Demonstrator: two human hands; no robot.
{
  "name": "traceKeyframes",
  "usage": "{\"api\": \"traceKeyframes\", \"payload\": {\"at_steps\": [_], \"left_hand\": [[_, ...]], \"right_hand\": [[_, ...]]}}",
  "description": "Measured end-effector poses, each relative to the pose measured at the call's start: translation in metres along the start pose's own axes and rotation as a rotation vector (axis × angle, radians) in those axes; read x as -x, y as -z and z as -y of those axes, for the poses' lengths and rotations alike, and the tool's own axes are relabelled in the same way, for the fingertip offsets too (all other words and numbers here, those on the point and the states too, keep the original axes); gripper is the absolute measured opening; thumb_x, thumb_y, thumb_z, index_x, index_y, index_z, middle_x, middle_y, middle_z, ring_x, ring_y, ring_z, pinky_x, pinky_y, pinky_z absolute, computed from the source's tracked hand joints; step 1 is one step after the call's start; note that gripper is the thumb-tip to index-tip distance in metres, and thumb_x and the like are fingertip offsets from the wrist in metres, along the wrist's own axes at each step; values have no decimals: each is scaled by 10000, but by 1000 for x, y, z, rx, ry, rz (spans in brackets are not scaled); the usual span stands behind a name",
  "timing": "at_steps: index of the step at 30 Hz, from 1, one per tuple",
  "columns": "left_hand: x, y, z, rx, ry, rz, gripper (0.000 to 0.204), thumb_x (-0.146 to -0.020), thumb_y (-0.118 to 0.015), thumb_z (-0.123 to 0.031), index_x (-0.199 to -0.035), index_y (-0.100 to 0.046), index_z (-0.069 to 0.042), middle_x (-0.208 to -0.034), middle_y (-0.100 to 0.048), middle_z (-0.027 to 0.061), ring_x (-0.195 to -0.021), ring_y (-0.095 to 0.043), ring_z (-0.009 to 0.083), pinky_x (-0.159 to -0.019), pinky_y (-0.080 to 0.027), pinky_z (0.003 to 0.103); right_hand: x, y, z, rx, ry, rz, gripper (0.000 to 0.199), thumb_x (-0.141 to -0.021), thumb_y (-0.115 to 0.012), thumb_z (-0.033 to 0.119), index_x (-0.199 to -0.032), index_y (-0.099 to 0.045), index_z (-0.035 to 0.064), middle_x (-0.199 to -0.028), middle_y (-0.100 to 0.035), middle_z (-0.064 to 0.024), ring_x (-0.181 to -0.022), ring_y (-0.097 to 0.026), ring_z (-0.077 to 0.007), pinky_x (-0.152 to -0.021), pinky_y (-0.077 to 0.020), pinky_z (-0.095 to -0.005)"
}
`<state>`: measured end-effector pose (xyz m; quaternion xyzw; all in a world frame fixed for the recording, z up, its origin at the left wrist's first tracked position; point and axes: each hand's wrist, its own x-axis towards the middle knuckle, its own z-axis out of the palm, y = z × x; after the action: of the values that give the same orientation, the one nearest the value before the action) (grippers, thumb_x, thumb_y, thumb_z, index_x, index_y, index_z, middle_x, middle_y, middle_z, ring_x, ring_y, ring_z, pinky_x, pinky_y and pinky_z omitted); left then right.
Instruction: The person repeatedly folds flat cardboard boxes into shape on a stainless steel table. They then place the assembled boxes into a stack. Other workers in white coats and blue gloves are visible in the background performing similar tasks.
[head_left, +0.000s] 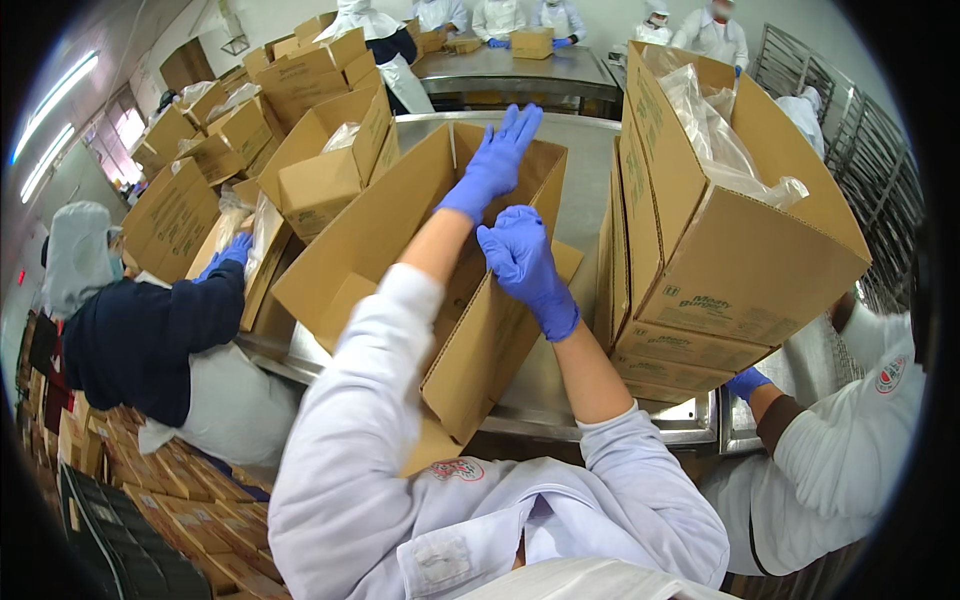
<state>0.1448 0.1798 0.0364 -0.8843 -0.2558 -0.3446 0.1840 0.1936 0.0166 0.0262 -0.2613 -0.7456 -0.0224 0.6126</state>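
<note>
An open brown cardboard box [350,235] sits tilted in front of me on a metal table, its flaps standing up. My left hand [495,165], in a blue glove, reaches over the box toward its far end with fingers stretched out flat and nothing held. Just nearer and to the right, my right hand [530,265], also gloved in blue, is closed at the top edge of the box's right wall. Its curled fingers cover that stretch of the edge. Most of the box's inside lies behind my left forearm.
On the right, an open box with a clear plastic liner [705,130] tops a stack of cartons [690,360]. More open boxes [325,165] crowd the left. Co-workers stand at the left [150,330] and right [840,450]; others work behind a far metal table [500,75].
</note>
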Motion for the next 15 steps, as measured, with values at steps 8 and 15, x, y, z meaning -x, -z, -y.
{"api": "traceKeyframes", "payload": {"at_steps": [8,15], "left_hand": [[71,16,-9,-141,-63,748,471,-780,-532,-161,-1232,-444,-62,-1113,-577,123,-1058,-534,279,-975,-328,444],[87,195,37,-1229,-283,124,535,-857,-482,-378,-1246,-410,-17,-1273,-450,168,-1150,-458,261,-940,-354,384]], "right_hand": [[-2,-6,-12,76,133,-60,235,-772,-511,79,-537,-501,81,-568,-488,-124,-587,-479,-312,-552,-339,-398],[16,-74,-70,391,-313,958,308,-825,-425,281,-791,-648,71,-831,-632,-171,-793,-594,-359,-767,-457,-457]]}}
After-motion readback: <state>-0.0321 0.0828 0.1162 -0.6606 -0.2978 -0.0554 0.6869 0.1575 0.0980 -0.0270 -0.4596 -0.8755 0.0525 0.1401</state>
